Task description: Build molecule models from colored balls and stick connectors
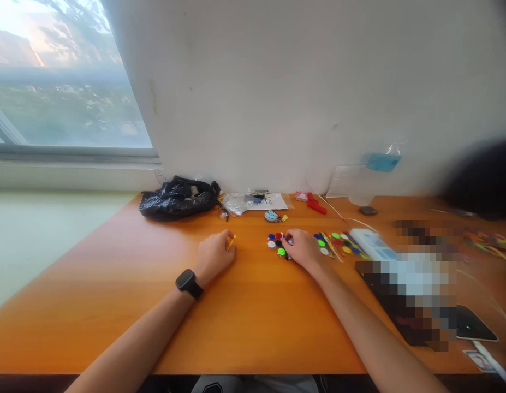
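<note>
My left hand (215, 252), with a black watch (188, 283) on its wrist, is closed in a pinch. A thin yellow strip (232, 242) sticks out between its thumb and fingers. Farther right, my right hand (303, 246) reaches into a cluster of small round pieces in blue, red, white, black and green. Its fingers are drawn together beside a green round piece (281, 251) and a white one (271, 244); what lies between the fingertips is too small to make out. Just right of this hand are more round pieces, a yellow one (346, 250) among them, and thin coloured strips.
Along the wall lie a black plastic bag (177, 199), a clear packet with white paper (269, 202), a round tin (271, 216) and a red object (316, 204). To the right are a white power strip (371, 243), cables, a phone-like device (474, 323) and a blurred-out area.
</note>
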Tool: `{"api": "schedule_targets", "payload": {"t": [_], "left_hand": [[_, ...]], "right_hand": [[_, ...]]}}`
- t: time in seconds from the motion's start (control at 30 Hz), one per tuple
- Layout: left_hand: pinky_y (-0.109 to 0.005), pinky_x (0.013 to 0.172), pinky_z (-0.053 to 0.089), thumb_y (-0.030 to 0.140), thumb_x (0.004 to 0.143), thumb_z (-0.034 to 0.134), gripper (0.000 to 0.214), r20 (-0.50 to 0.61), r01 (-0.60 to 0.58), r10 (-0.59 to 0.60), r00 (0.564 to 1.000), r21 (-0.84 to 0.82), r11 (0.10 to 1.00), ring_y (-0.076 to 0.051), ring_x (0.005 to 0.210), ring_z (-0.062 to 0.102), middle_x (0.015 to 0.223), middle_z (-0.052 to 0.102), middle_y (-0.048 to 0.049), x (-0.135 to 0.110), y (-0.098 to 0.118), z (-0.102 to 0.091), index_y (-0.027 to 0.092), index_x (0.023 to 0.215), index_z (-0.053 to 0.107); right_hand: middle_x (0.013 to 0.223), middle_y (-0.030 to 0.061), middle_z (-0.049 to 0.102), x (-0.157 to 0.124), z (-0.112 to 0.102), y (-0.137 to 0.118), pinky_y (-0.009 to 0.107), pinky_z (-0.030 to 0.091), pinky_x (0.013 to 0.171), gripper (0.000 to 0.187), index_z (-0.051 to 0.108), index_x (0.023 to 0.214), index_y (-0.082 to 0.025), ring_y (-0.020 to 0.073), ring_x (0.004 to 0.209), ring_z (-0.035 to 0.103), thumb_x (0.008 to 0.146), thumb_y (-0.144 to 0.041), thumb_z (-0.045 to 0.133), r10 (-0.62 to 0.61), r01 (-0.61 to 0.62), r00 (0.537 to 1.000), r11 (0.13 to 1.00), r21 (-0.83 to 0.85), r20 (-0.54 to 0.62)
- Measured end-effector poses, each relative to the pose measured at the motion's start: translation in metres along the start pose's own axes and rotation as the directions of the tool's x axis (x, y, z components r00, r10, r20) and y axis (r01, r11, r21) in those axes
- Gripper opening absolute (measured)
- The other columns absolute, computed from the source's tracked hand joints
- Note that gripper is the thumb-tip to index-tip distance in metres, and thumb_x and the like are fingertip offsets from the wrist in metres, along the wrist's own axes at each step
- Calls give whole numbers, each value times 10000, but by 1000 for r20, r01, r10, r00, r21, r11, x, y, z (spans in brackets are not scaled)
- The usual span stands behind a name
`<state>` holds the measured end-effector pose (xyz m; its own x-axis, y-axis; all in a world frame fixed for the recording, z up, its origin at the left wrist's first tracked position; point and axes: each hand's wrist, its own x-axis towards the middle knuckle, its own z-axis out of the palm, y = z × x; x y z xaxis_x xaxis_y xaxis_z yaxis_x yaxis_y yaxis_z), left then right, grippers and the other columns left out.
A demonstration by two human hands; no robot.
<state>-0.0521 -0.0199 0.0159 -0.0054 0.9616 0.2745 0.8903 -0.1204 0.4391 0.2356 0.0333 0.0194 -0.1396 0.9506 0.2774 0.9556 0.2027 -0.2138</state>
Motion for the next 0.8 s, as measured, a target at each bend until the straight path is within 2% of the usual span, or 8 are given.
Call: {"api": "schedule_targets", "payload": {"t": [0.13,0.23,0.33,0.4,0.57,0.67,0.8], "left_hand": [[-300,665,399,343,916,625,189,-21,-8,8,1000,6,1000,-221,852,674,979,731,-24,-1,2,1,273,1092,618],[-325,786,468,342,924,640,263,-92,-46,45,995,-8,999,-240,991,667,1095,716,-47,-1,5,2,264,1171,600],[-364,956,487,296,956,600,228,-172,-168,159,972,-42,985,-261,1133,614,1175,687,-69,-2,10,4,250,1180,607],[-381,1008,487,233,958,574,232,-177,-267,250,952,-84,960,-263,1150,591,1178,673,-78,-4,14,5,245,1185,616],[-419,1035,513,197,937,592,313,-47,-440,440,897,-206,874,-262,1127,599,1193,659,-104,-13,28,11,251,1242,638],[-410,1065,518,184,955,559,325,41,-523,553,832,-271,808,-236,1164,620,1262,656,-90,-20,35,13,285,1250,652],[-395,1148,490,212,955,581,424,118,-577,650,750,-363,732,-232,1345,564,1477,573,-78,-26,39,16,306,1368,604]], "right_hand": [[867,54,757,2,2,0,289,297,609,210,714,831,-221,218,817,676,932,-385,630,21,-21,1000,1000,-23,4],[845,61,757,3,3,-1,289,291,604,246,720,817,-225,229,807,679,931,-427,635,32,-31,999,999,-36,13],[832,58,758,4,2,-2,288,282,592,246,722,807,-231,229,786,681,928,-426,637,40,-39,999,999,-35,15],[830,61,758,4,1,-3,289,288,589,235,731,808,-233,229,774,682,927,-411,634,60,-59,998,998,-34,20],[828,69,761,5,3,-6,288,320,597,193,749,813,-234,229,763,681,901,-379,656,128,-128,991,992,-18,34],[813,65,757,6,5,-7,285,313,592,189,740,792,-230,220,744,670,885,-379,671,140,-140,990,990,-9,27],[775,53,737,6,4,-4,287,280,574,190,708,768,-224,204,702,639,886,-363,653,145,-144,989,989,35,-12]]}}
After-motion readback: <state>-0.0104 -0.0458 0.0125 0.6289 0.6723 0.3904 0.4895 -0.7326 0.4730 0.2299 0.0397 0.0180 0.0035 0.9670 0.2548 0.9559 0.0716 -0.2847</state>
